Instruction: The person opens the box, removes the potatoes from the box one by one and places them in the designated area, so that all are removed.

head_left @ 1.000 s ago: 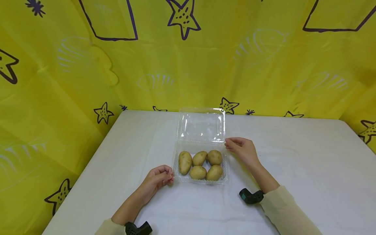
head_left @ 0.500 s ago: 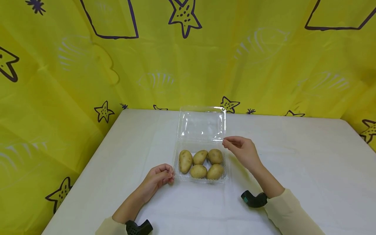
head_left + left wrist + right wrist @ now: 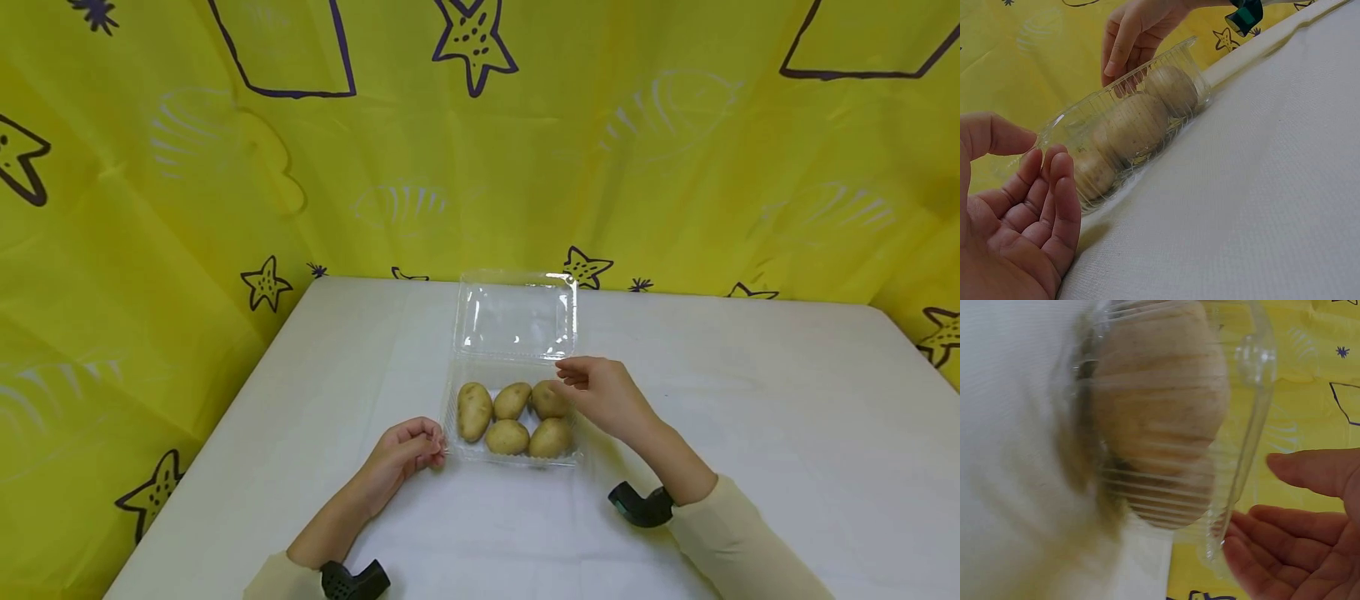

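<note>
A clear plastic clamshell container (image 3: 453, 454) stands on the table with its lid (image 3: 513, 321) folded back. Inside lie several potatoes (image 3: 474, 412), seen through the ribbed wall in both wrist views. My left hand (image 3: 407, 452) pinches the rim at the front left corner between thumb (image 3: 1013, 139) and fingertips. Over the right side of the container hovers my right hand (image 3: 611, 402), thumb and fingers apart, partly covering the back right potato (image 3: 547, 400). In the right wrist view, its fingers (image 3: 1291, 540) are beside the container's rim; whether they touch it I cannot tell.
A white cloth covers the table (image 3: 750, 417). Behind and to the left hangs a yellow curtain (image 3: 525, 167) printed with stars and fish, close to the back of the lid. Dark wrist devices (image 3: 641, 504) sit at both sleeves.
My right hand has come off the container's right rim, moved left over it, and its fingers have spread. The left hand keeps its pinch, and the potatoes stay put.
</note>
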Tool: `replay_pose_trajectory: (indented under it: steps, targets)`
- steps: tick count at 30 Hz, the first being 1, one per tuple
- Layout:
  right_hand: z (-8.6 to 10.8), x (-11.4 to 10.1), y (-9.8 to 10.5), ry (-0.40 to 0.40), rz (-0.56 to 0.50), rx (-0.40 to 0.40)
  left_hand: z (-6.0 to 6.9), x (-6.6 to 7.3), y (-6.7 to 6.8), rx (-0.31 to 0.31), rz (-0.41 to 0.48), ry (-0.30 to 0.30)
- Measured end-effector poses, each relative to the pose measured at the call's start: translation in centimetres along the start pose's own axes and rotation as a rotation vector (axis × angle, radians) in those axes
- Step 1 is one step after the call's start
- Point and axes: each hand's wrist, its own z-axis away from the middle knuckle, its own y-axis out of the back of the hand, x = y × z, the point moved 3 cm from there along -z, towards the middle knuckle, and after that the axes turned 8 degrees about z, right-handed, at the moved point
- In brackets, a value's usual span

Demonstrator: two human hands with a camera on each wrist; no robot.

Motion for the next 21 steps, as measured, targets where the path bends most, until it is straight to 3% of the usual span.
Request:
replay_pose_trajectory:
  steps: [6, 10, 21]
  targets:
    - [-0.5, -1.7, -0.4, 0.068, 0.213, -0.051, 0.2, 0.1, 0.3, -0.003, -0.008, -0.009]
    - [-0.9, -2.2, -0.8, 0.075, 0.301, -0.066, 0.3, 0.1, 0.4, -0.006, -0.015, -0.003]
    - [-1.2, -2.6, -1.2, 0.010, 0.353, -0.125, 0.0, 0.0, 0.1, -0.009, -0.002, -0.004]
